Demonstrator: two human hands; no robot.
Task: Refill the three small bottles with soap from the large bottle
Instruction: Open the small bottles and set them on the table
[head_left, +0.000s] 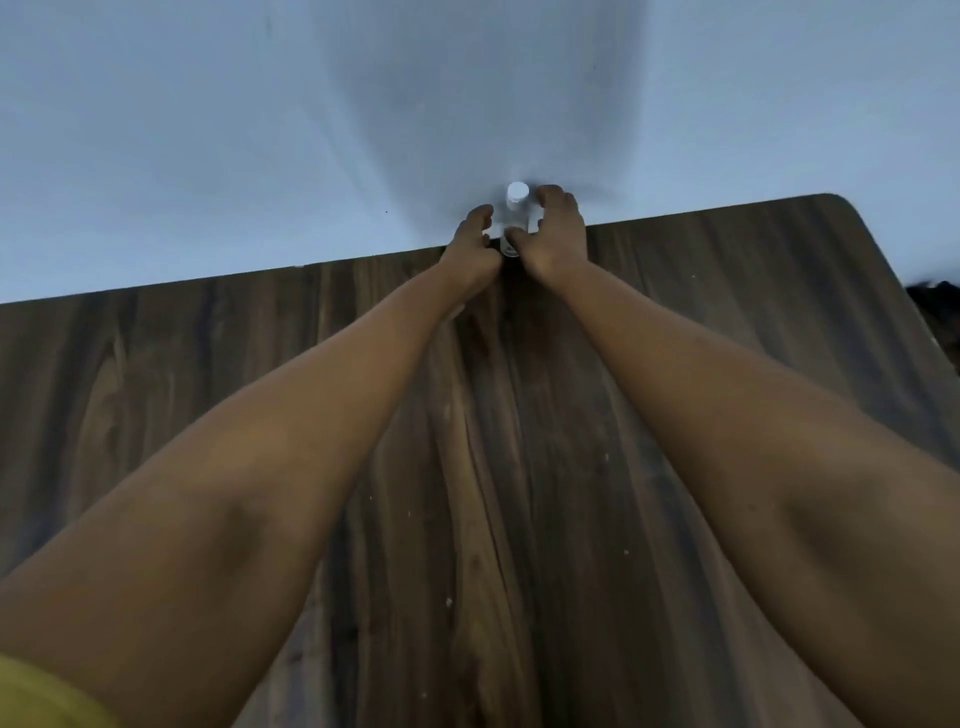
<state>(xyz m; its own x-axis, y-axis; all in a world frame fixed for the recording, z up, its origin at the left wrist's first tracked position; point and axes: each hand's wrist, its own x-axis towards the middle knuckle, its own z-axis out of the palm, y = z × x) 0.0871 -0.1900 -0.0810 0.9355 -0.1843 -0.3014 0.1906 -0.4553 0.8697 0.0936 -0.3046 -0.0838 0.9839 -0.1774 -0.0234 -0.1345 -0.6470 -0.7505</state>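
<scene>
Your right hand (558, 239) grips the capped bottle (516, 210) at the table's (208, 364) far edge; whether your left hand (470, 247) holds it is unclear.

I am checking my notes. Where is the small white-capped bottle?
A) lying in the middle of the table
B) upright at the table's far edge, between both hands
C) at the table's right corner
B: the small bottle stands upright at the far edge of the table, with the left hand and right hand flanking it.
</scene>
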